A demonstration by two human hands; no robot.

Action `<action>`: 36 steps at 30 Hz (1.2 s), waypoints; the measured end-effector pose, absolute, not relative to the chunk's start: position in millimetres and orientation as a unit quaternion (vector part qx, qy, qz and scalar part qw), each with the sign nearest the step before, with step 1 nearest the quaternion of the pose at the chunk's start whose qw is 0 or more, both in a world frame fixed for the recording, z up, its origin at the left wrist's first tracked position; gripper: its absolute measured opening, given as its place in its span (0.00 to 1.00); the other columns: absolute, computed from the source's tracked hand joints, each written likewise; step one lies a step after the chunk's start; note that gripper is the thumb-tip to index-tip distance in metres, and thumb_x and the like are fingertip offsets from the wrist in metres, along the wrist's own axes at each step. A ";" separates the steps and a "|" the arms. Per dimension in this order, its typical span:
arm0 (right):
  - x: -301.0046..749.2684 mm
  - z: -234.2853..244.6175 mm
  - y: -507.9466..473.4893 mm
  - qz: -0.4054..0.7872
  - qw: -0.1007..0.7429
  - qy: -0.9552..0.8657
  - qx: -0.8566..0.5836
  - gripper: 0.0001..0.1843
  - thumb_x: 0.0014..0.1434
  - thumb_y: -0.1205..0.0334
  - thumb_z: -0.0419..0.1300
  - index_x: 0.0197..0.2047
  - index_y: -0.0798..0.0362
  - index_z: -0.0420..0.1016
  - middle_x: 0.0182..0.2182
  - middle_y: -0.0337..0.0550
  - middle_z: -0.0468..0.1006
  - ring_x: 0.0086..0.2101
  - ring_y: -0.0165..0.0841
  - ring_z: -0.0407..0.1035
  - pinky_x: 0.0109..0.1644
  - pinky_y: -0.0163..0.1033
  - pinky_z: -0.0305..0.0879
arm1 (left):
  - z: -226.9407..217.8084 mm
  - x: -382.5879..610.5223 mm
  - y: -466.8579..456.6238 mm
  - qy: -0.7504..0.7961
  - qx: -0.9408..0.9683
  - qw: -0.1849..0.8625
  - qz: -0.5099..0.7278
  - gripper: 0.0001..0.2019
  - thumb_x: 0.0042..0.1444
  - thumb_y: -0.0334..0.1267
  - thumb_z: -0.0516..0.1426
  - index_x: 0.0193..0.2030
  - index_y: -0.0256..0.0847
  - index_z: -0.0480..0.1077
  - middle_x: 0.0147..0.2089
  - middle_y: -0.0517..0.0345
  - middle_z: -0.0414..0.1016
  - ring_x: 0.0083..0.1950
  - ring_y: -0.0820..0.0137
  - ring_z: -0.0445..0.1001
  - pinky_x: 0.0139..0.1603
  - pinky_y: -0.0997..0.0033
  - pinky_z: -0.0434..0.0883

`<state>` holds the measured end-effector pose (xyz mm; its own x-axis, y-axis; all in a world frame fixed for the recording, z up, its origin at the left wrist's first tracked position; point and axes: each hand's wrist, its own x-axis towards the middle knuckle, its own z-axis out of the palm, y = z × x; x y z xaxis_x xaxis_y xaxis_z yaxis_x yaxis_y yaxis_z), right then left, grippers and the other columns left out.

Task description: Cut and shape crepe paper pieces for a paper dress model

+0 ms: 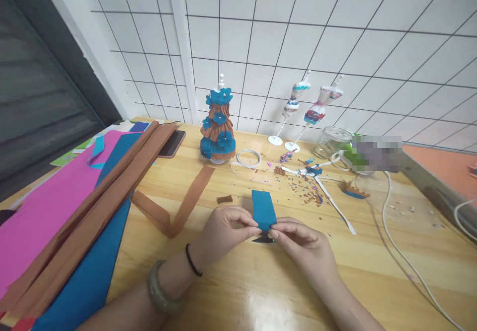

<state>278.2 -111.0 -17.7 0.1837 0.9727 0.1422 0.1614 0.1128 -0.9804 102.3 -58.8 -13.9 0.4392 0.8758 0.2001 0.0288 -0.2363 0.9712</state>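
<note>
Below frame centre, left hand (pixel 230 226) and right hand (pixel 303 241) pinch one blue strip (pixel 264 209); two slim mannequins (pixel 315 114) stand upper right.

No readable text, no legible labels, brands, numbers (or signs)

Thin blk wristband (pixel 191 263), thick gry-grn bangle (pixel 156 290), L arm (pixel 130 301)
</note>
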 end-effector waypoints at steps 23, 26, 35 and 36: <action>271.4 -21.2 -114.8 0.417 0.525 -0.504 -0.545 0.08 0.47 0.60 0.66 0.30 0.53 0.74 0.24 0.40 0.76 0.27 0.30 0.69 0.32 0.34 0.68 | -15.5 105.1 -63.1 0.336 0.669 0.562 0.351 0.26 0.46 0.28 0.59 0.54 0.41 0.62 0.38 0.57 0.73 0.39 0.70 0.73 0.43 0.68 0.70; 270.3 -23.4 -116.0 0.405 0.521 -0.520 -0.542 0.08 0.48 0.60 0.65 0.32 0.52 0.73 0.26 0.40 0.75 0.28 0.31 0.69 0.33 0.35 0.68 | -14.8 104.7 -63.7 0.352 0.680 0.543 0.343 0.24 0.47 0.28 0.58 0.53 0.41 0.64 0.37 0.57 0.73 0.39 0.70 0.73 0.43 0.68 0.70; 267.7 -21.5 -117.2 0.368 0.519 -0.531 -0.560 0.11 0.47 0.59 0.65 0.35 0.52 0.74 0.26 0.40 0.75 0.29 0.32 0.70 0.33 0.35 0.69 | -11.8 105.9 -63.0 0.349 0.680 0.540 0.352 0.25 0.46 0.27 0.57 0.53 0.40 0.62 0.36 0.58 0.73 0.38 0.71 0.72 0.42 0.69 0.70; 267.9 -21.6 -117.1 0.367 0.521 -0.528 -0.561 0.11 0.47 0.59 0.65 0.35 0.52 0.74 0.26 0.41 0.75 0.29 0.32 0.70 0.33 0.35 0.69 | -12.1 105.7 -62.8 0.349 0.677 0.541 0.356 0.25 0.46 0.27 0.57 0.53 0.39 0.62 0.34 0.58 0.72 0.37 0.71 0.72 0.41 0.70 0.70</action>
